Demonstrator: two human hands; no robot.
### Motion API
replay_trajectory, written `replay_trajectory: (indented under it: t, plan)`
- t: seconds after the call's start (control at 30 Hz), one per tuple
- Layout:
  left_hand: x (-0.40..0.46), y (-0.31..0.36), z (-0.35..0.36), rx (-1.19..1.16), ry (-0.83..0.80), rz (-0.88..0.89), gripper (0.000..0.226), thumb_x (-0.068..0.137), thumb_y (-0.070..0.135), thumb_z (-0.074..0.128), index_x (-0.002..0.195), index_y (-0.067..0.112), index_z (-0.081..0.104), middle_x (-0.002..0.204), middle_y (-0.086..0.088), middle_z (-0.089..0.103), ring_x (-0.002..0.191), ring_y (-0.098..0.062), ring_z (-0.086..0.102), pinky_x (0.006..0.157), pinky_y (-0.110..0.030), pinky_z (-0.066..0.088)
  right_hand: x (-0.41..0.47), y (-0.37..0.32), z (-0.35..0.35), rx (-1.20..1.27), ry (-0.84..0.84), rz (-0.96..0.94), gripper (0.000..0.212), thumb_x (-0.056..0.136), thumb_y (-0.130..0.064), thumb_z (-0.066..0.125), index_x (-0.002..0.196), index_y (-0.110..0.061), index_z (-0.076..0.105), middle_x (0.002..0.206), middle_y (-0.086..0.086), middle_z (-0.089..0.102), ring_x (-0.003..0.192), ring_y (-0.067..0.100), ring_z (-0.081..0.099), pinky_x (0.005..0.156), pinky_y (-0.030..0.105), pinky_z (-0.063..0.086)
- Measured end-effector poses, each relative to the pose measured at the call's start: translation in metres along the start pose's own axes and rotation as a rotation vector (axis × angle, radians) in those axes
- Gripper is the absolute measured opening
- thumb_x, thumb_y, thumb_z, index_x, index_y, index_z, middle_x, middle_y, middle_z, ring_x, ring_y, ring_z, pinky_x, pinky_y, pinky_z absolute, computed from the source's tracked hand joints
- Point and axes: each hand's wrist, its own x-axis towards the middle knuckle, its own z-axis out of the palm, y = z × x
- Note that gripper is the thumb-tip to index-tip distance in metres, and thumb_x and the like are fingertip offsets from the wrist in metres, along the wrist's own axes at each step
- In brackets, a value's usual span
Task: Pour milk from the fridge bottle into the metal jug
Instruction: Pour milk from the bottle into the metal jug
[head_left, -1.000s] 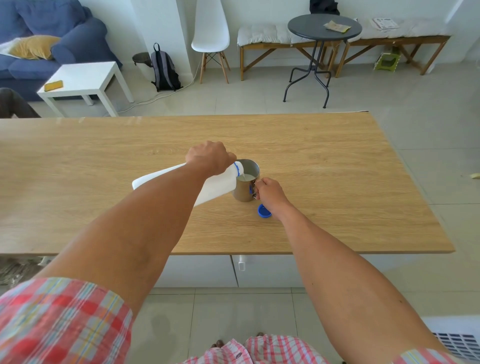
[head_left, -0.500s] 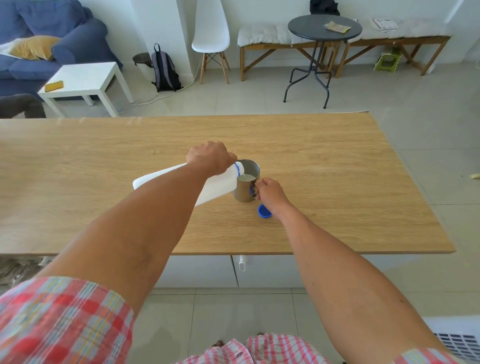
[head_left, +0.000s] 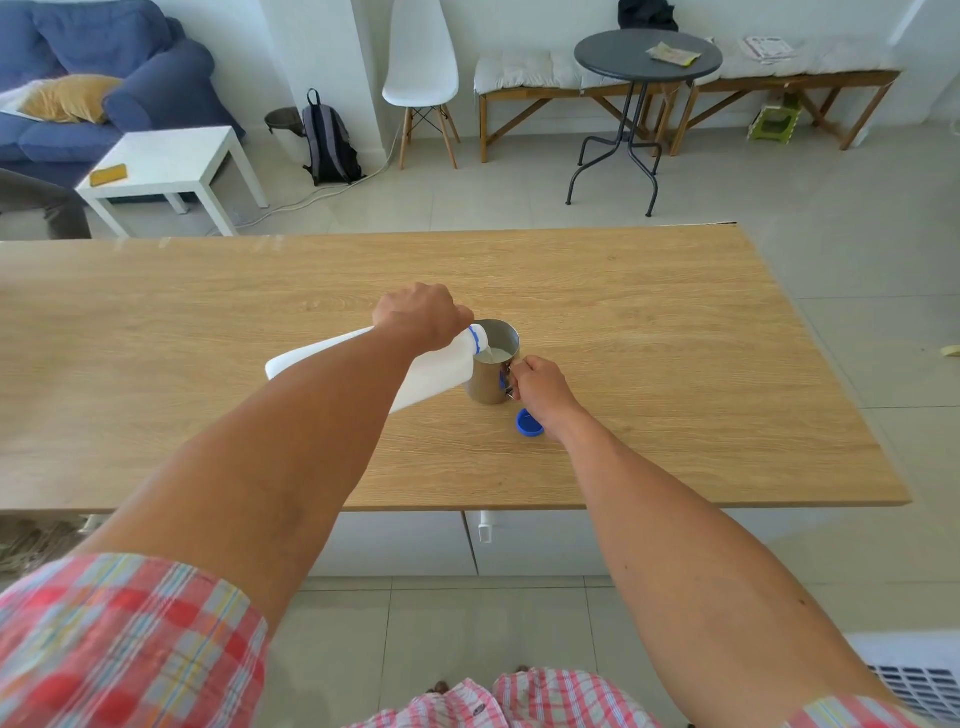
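The left hand (head_left: 418, 314) grips the tilted white plastic milk bottle (head_left: 436, 371), its forearm hiding the middle, while the right hand (head_left: 540, 387), at the steel jug's (head_left: 491, 382) four o'clock, pinches its mostly hidden handle.

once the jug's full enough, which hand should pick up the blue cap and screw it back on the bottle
Right. The blue cap lies on the table just beside the right hand, which only steadies the metal jug by its handle. The left hand has its grip on the tilted bottle.
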Motion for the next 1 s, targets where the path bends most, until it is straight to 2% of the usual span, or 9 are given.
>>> replay_trajectory:
  t: [0.17, 0.4, 0.67, 0.83, 0.9, 1.0]
  plan:
    - [0.0013, -0.0001, 0.0006, 0.000, -0.005, -0.004, 0.037, 0.101, 0.043, 0.039, 0.077, 0.016, 0.050, 0.083, -0.005, 0.054, 0.086, -0.033, 0.059, 0.071, -0.037, 0.041, -0.0002, 0.0002, -0.0006, 0.008, 0.002, 0.000, 0.024, 0.104, -0.022, 0.042, 0.085, -0.011, 0.053, 0.084, 0.012, 0.051, 0.076, 0.022, 0.042, 0.066, 0.034, 0.033]
    - [0.0022, -0.0006, 0.0010, 0.008, -0.001, 0.001, 0.036, 0.100, 0.043, 0.039, 0.087, 0.014, 0.055, 0.095, -0.009, 0.059, 0.089, -0.033, 0.059, 0.073, -0.037, 0.042, -0.0004, 0.0002, -0.0005, 0.003, -0.004, 0.002, 0.023, 0.104, -0.023, 0.041, 0.087, -0.012, 0.053, 0.085, 0.012, 0.050, 0.078, 0.023, 0.042, 0.065, 0.034, 0.033]
    - [0.0011, -0.0006, 0.0014, 0.007, -0.003, 0.001, 0.038, 0.100, 0.044, 0.039, 0.076, 0.016, 0.049, 0.083, -0.005, 0.053, 0.087, -0.032, 0.059, 0.071, -0.037, 0.041, -0.0003, 0.0001, 0.0002, 0.003, 0.000, -0.004, 0.025, 0.105, -0.021, 0.041, 0.085, -0.010, 0.052, 0.084, 0.011, 0.051, 0.076, 0.022, 0.042, 0.063, 0.033, 0.033]
    - [0.0011, -0.0007, 0.0019, 0.013, 0.001, 0.004, 0.037, 0.101, 0.044, 0.039, 0.079, 0.015, 0.051, 0.088, -0.007, 0.056, 0.088, -0.033, 0.059, 0.071, -0.037, 0.041, -0.0015, 0.0002, -0.0009, 0.001, 0.002, -0.011, 0.027, 0.105, -0.020, 0.040, 0.083, -0.010, 0.052, 0.082, 0.010, 0.050, 0.073, 0.020, 0.041, 0.062, 0.033, 0.032]
    - [0.0010, -0.0001, 0.0019, 0.015, 0.004, 0.006, 0.037, 0.101, 0.044, 0.039, 0.087, 0.014, 0.055, 0.092, -0.008, 0.057, 0.089, -0.033, 0.058, 0.072, -0.037, 0.041, -0.0016, 0.0006, -0.0007, 0.003, -0.001, -0.010, 0.026, 0.105, -0.020, 0.040, 0.084, -0.010, 0.051, 0.082, 0.010, 0.050, 0.072, 0.020, 0.040, 0.062, 0.033, 0.032]
    - [0.0002, 0.0006, 0.0011, 0.020, 0.001, 0.007, 0.036, 0.101, 0.043, 0.039, 0.092, 0.013, 0.058, 0.084, -0.006, 0.054, 0.090, -0.033, 0.058, 0.073, -0.038, 0.041, -0.0020, 0.0012, -0.0004, 0.019, -0.003, -0.006, 0.024, 0.104, -0.020, 0.041, 0.083, -0.011, 0.050, 0.081, 0.010, 0.050, 0.072, 0.020, 0.040, 0.063, 0.033, 0.032]
